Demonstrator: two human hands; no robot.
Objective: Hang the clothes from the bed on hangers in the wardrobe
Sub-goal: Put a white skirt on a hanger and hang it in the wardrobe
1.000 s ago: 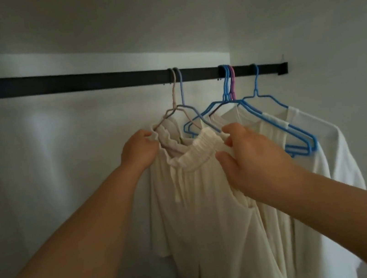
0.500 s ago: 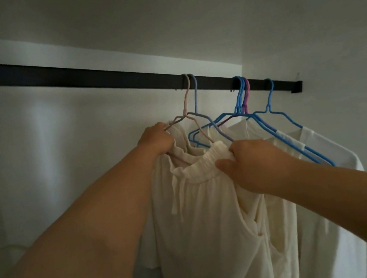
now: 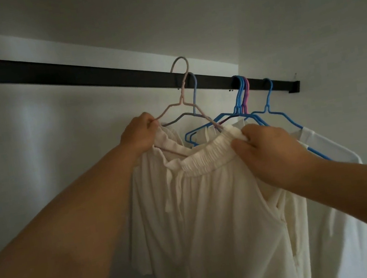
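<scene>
Both hands grip cream trousers [image 3: 212, 206] on a pink hanger [image 3: 182, 86]: left hand [image 3: 139, 135] at nine o'clock, right hand [image 3: 268, 151] at three, under the rail [image 3: 71, 72].

Left hand [image 3: 139, 135] grips left shoulder of pink hanger [image 3: 184, 95] together with cream garment [image 3: 212, 206] waistband. Right hand [image 3: 268, 151] pinches elastic waistband at hanger's right end. Pink hanger's hook raised above black rail [image 3: 71, 72], not on it. Blue hangers [image 3: 243, 103] hang on rail to right, carrying white shirt [image 3: 328, 149].
</scene>
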